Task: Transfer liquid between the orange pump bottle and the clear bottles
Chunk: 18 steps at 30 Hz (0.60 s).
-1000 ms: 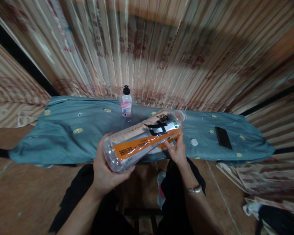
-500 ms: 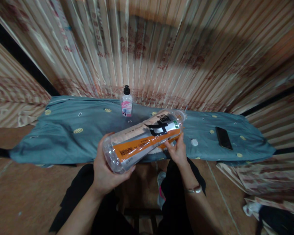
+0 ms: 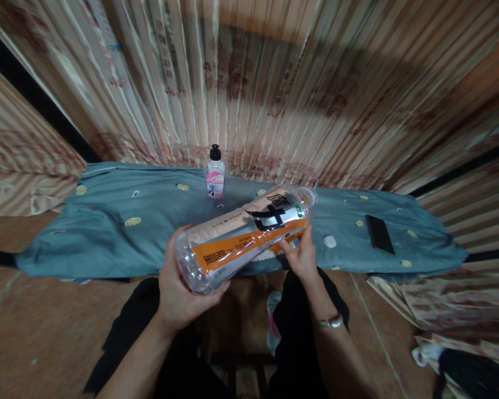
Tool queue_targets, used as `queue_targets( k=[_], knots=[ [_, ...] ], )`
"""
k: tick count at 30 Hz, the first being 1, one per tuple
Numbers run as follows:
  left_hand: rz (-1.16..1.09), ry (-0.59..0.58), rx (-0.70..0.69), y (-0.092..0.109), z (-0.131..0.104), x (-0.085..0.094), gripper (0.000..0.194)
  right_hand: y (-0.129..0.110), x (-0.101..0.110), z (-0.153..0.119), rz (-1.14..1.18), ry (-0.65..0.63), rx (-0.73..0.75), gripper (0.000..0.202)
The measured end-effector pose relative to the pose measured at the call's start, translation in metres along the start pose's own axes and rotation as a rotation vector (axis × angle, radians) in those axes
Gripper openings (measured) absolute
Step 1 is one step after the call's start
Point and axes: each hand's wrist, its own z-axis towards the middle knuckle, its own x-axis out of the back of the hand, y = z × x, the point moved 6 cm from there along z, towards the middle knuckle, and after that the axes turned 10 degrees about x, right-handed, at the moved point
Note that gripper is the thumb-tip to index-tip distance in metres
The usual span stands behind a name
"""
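Note:
A large clear plastic bottle [image 3: 241, 241] with an orange and silver label lies tilted across my hands, its neck pointing up to the right. My left hand [image 3: 183, 293] is wrapped round the base end, the thumb underneath. Near the shoulder, my right hand [image 3: 301, 255] grips the lower side of the bottle; some of its fingers are hidden behind it. Just to the right of that hand, a round white cap [image 3: 330, 241] lies on the blue-green cloth [image 3: 103, 221]. Something whitish shows partly below the bottle, too covered to name.
Behind the big bottle stands a small clear bottle [image 3: 215, 177] with a black top and pink label. A black phone [image 3: 380, 234] lies on the right of the cloth. Pleated patterned curtains [image 3: 249, 83] rise at the back and sides. My knees are under the front edge.

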Motion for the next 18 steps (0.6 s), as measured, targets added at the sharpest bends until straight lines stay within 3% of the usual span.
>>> queue_targets(
  k=[11, 18],
  knots=[
    [-0.012, 0.047, -0.051, 0.0017, -0.0022, -0.0002, 0.086, -0.0022, -0.0004, -0.0010, 0.005, -0.002, 0.009, 0.085],
    [-0.008, 0.014, -0.001, -0.0006, -0.0006, -0.0001, 0.087, -0.0022, 0.0004, -0.0002, -0.002, -0.008, -0.002, 0.087]
  ],
)
